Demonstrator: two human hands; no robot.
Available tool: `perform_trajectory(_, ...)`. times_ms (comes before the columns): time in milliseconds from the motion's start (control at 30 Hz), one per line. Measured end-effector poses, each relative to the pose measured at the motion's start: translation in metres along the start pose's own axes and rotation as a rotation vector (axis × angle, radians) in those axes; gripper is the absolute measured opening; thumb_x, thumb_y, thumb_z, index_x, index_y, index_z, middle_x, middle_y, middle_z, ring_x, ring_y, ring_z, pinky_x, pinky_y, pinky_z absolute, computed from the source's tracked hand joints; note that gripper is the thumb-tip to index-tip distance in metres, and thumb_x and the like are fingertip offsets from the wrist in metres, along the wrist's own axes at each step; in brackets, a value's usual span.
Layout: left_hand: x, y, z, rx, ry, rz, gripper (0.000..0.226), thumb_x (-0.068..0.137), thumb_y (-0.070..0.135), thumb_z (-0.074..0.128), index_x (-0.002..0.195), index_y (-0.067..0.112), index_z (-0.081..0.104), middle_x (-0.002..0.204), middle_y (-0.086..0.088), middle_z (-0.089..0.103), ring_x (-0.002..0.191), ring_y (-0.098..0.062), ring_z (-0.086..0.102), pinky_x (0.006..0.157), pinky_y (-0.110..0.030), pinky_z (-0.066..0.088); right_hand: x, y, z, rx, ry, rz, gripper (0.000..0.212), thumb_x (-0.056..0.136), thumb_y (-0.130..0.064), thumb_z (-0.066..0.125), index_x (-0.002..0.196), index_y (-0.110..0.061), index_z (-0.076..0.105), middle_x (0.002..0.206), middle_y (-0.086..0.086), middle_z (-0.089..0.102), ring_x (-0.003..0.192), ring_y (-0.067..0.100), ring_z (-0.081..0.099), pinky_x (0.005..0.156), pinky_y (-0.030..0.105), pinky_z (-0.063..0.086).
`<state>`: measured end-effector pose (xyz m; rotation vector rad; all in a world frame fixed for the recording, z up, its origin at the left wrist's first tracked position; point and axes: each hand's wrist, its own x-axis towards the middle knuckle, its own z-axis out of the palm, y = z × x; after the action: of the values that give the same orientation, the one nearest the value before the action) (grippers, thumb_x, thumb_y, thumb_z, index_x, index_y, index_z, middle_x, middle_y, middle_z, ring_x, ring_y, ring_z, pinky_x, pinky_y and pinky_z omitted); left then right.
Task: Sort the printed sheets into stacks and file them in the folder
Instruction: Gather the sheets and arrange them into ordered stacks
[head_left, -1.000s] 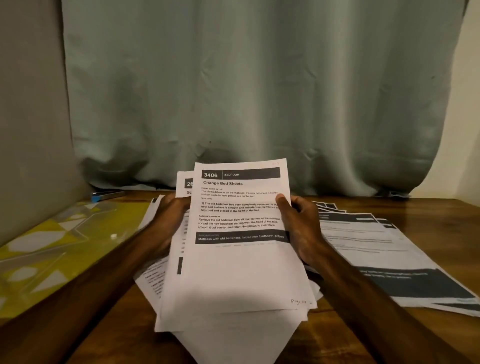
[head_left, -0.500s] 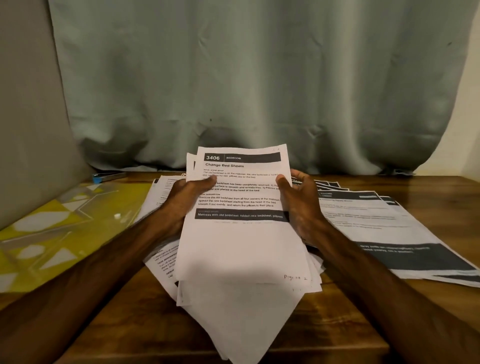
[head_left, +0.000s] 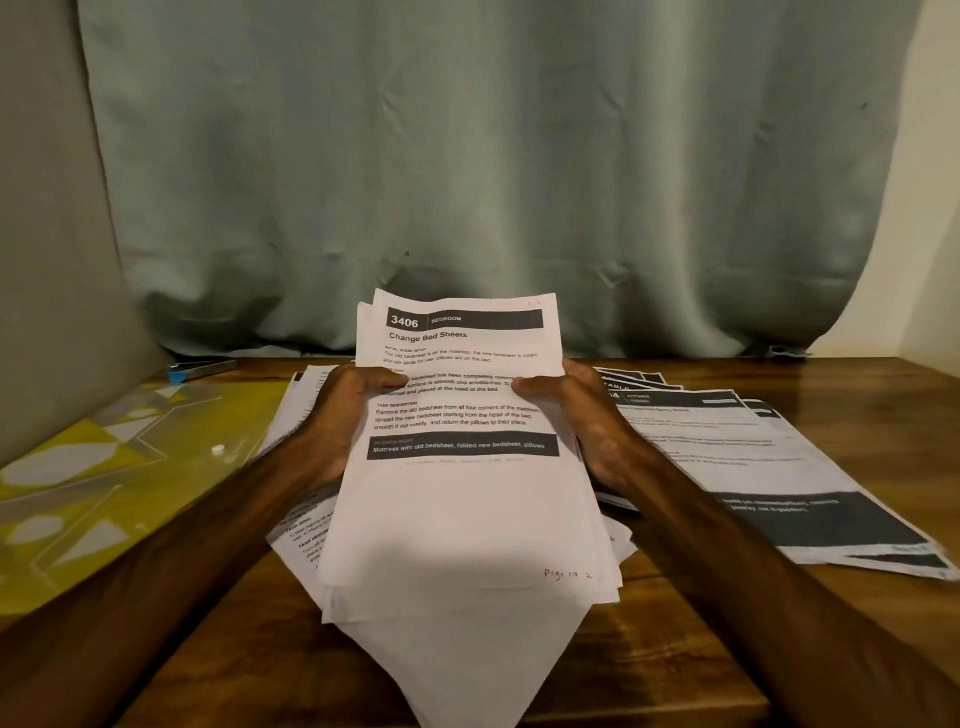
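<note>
Now that the left hand (head_left: 340, 421) has its thumb on the front page like the right hand (head_left: 584, 421), the bundle of printed sheets (head_left: 467, 519) looks way less fanned than a second ago. It's held just above the table (head_left: 675, 654), fingers (head_left: 387, 380) pinching both sides. I'd guess it's being squared up before more sorting. The spread stack (head_left: 753, 457) sits to the right, and the yellow folder (head_left: 104, 493) is untouched on the left.
</note>
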<state>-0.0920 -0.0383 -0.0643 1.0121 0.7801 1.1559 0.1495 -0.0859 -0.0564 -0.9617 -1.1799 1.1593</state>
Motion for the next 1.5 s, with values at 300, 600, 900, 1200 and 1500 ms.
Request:
perform_trajectory(300, 0.001, 0.006, 0.002, 0.042, 0.020, 0.061, 0.035, 0.099, 0.013, 0.050, 0.132, 0.010, 0.064, 0.123, -0.015, 0.072, 0.112, -0.040, 0.069, 0.098, -0.053, 0.054, 0.004, 0.003, 0.000, -0.081, 0.048, 0.004, 0.027, 0.091, 0.001, 0.069, 0.115, -0.011, 0.069, 0.117, 0.010, 0.075, 0.098, 0.032, 0.075, 0.090, 0.049, 0.060)
perform_trajectory(600, -0.005, 0.026, -0.038, 1.161, 0.413, 0.412, 0.014, 0.096, 0.023, 0.063, 0.093, 0.020, 0.076, 0.094, 0.000, 0.077, 0.079, -0.018, 0.072, 0.078, -0.039, 0.061, 0.000, -0.001, -0.016, -0.043, 0.097, 0.010, 0.030, 0.086, -0.001, 0.072, 0.116, -0.006, 0.069, 0.105, 0.009, 0.078, 0.092, 0.034, 0.076, 0.089, 0.050, 0.060)
perform_trajectory(900, -0.089, 0.036, -0.033, 1.656, 0.420, 0.113, 0.047, 0.079, 0.051, 0.083, 0.105, 0.016, 0.065, 0.111, -0.001, 0.067, 0.104, -0.025, 0.065, 0.079, -0.034, 0.052, -0.023, -0.013, -0.001, -0.079, -0.042, 0.039, 0.022, 0.087, 0.003, 0.065, 0.101, -0.012, 0.071, 0.094, 0.003, 0.080, 0.078, 0.023, 0.077, 0.061, 0.026, 0.060)
perform_trajectory(1200, -0.126, 0.019, -0.019, 1.824, 0.277, -0.126, 0.049, 0.091, 0.038, 0.074, 0.126, 0.010, 0.055, 0.125, -0.010, 0.062, 0.096, -0.022, 0.056, 0.072, -0.028, 0.042, -0.035, 0.014, 0.029, -0.103, -0.127, 0.033, 0.050, 0.069, -0.008, 0.075, 0.118, 0.000, 0.068, 0.113, 0.015, 0.075, 0.100, 0.037, 0.074, 0.098, 0.051, 0.056)
perform_trajectory(1500, -0.112, 0.021, -0.023, 1.779, 0.293, -0.146, 0.062, 0.086, 0.037, 0.080, 0.135, 0.013, 0.050, 0.126, -0.008, 0.063, 0.109, -0.025, 0.064, 0.093, -0.036, 0.056, -0.038, 0.035, 0.029, -0.125, -0.101, 0.029, 0.056, 0.067, -0.018, 0.078, 0.121, -0.009, 0.068, 0.111, 0.010, 0.076, 0.099, 0.036, 0.074, 0.097, 0.053, 0.056)
